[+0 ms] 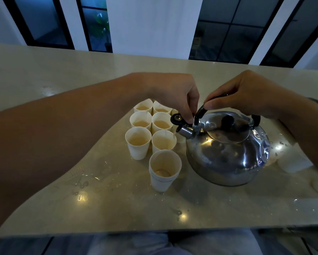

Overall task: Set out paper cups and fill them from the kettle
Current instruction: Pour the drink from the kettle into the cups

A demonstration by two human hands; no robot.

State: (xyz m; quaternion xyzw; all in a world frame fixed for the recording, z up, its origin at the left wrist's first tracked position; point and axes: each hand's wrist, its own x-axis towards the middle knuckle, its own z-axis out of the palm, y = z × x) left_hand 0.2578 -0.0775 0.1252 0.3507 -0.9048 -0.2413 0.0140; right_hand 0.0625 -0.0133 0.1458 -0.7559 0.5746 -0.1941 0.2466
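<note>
A steel kettle [228,153] with a black handle is held above the beige table [44,74], tilted left. My right hand [246,94] grips the handle. My left hand [174,92] pinches the black spout cap [176,119], which is flipped up. A thin stream falls from the spout into a paper cup [163,141]. Several white paper cups [138,142] holding pale liquid stand in two rows left of the kettle. Nearest me stands a stack of nested cups [164,171] with a little liquid at the bottom.
Water drops and small puddles [81,196] lie on the table surface. White objects [294,161], partly hidden by my right forearm, lie at the right edge. Dark windows and a white pillar stand behind the table. The table's near edge runs just above my lap.
</note>
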